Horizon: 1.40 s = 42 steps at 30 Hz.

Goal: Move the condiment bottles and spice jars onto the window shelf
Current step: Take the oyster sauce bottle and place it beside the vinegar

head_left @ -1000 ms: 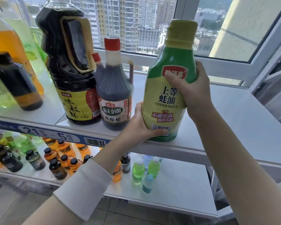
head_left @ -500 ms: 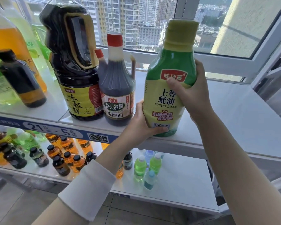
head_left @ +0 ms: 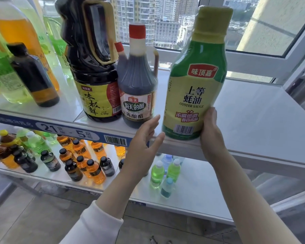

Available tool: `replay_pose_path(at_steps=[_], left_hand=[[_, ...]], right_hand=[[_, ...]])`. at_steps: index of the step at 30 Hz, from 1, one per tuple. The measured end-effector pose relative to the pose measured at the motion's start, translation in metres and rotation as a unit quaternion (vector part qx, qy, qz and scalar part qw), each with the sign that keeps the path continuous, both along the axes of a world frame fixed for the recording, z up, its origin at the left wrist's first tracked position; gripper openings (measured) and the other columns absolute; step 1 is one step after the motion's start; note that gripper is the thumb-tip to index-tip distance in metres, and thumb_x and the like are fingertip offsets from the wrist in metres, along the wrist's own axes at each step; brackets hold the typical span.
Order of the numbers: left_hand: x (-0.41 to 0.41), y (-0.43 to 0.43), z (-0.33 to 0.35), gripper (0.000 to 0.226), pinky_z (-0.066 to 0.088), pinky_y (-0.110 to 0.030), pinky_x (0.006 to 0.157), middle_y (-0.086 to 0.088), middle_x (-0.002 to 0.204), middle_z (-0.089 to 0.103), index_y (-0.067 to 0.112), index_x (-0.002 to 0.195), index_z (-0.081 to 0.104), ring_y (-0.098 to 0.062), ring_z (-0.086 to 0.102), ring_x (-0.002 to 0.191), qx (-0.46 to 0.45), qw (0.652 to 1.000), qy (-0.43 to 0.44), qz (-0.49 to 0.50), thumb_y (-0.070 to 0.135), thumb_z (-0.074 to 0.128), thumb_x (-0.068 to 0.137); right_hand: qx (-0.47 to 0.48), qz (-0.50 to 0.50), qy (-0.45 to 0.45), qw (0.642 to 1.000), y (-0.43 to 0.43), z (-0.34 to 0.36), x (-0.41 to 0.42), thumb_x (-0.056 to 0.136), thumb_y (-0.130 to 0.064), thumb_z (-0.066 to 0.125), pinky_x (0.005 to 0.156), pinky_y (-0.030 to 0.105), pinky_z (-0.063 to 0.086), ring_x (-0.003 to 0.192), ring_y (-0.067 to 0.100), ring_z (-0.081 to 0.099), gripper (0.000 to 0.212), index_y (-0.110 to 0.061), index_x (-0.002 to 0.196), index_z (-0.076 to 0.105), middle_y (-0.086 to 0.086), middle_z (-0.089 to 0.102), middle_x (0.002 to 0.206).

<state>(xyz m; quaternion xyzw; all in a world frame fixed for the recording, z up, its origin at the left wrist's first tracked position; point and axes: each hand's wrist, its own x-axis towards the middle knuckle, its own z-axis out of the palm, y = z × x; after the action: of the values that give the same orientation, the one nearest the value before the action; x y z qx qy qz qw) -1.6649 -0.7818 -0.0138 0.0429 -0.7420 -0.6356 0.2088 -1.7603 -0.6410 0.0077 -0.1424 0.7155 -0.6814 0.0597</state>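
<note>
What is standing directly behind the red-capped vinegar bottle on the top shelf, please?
Behind the vinegar bottle a second red cap shows, squeezed beside the big soy sauce jug; its body is hidden.

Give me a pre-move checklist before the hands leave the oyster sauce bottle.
1. Oyster sauce bottle upright on the window shelf: ok.
2. Base fully back from the shelf's front edge: not ok, it stands right at the edge.
3. Left hand off the bottle: ok, open, fingers apart from it.
4. Right hand released: not ok, fingers rest against the bottle's lower side.
5. Gap to the vinegar bottle: ok, not touching.
6. Cap sealed: cannot tell.
</note>
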Motion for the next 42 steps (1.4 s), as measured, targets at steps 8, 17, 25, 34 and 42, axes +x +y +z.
replay_pose_path(at_steps=[8, 17, 25, 34, 42], left_hand=[[0.006, -0.005, -0.001, 0.038, 0.039, -0.026, 0.105, 0.009, 0.130, 0.054, 0.025, 0.126, 0.047, 0.001, 0.048, 0.121, 0.026, 1.000, 0.006, 0.004, 0.008, 0.050, 0.093], [0.005, -0.011, 0.002, 0.035, 0.042, -0.015, 0.097, 0.006, 0.127, 0.056, 0.020, 0.127, 0.049, 0.002, 0.051, 0.117, 0.021, 0.999, 0.025, 0.031, 0.009, 0.048, 0.093], [0.003, -0.013, -0.004, 0.033, 0.042, -0.019, 0.098, 0.008, 0.125, 0.057, 0.022, 0.125, 0.051, 0.000, 0.052, 0.116, 0.004, 0.999, 0.025, 0.033, 0.012, 0.050, 0.094], [0.019, -0.029, -0.021, 0.039, 0.033, -0.018, 0.104, 0.003, 0.126, 0.050, 0.008, 0.129, 0.049, -0.005, 0.041, 0.121, -0.286, 0.950, 0.118, 0.032, 0.017, 0.046, 0.091], [0.068, 0.004, -0.069, 0.043, 0.027, -0.032, 0.108, -0.009, 0.133, 0.052, 0.009, 0.130, 0.049, -0.019, 0.041, 0.127, -0.388, 0.913, 0.108, -0.067, 0.021, 0.043, 0.089]], right_hand=[[-0.001, 0.004, -0.004, 1.000, -0.014, 0.001, 0.001, 0.101, -0.036, 0.013, 0.064, 0.001, 0.045, 0.096, -0.007, 0.050, 0.046, -0.011, 0.137, 0.027, 0.003, 0.051, 0.124], [-0.016, 0.014, -0.008, 1.000, -0.025, 0.001, 0.003, 0.100, -0.036, 0.013, 0.067, 0.002, 0.046, 0.099, -0.005, 0.050, 0.046, -0.012, 0.138, 0.023, 0.004, 0.048, 0.127], [-0.009, -0.005, -0.009, 1.000, -0.027, 0.001, 0.006, 0.100, -0.036, 0.014, 0.066, 0.000, 0.045, 0.097, -0.008, 0.049, 0.047, -0.012, 0.139, 0.024, 0.001, 0.049, 0.125], [0.102, -0.075, 0.068, 0.990, -0.002, -0.015, 0.057, 0.095, -0.050, 0.030, 0.098, 0.007, 0.025, 0.129, -0.002, 0.029, 0.057, -0.029, 0.145, 0.012, -0.013, 0.031, 0.142], [0.360, -0.184, 0.199, 0.893, 0.026, -0.097, 0.159, 0.090, -0.044, 0.038, 0.113, 0.015, 0.003, 0.141, 0.024, 0.014, 0.068, -0.006, 0.144, 0.024, 0.009, 0.028, 0.150]])
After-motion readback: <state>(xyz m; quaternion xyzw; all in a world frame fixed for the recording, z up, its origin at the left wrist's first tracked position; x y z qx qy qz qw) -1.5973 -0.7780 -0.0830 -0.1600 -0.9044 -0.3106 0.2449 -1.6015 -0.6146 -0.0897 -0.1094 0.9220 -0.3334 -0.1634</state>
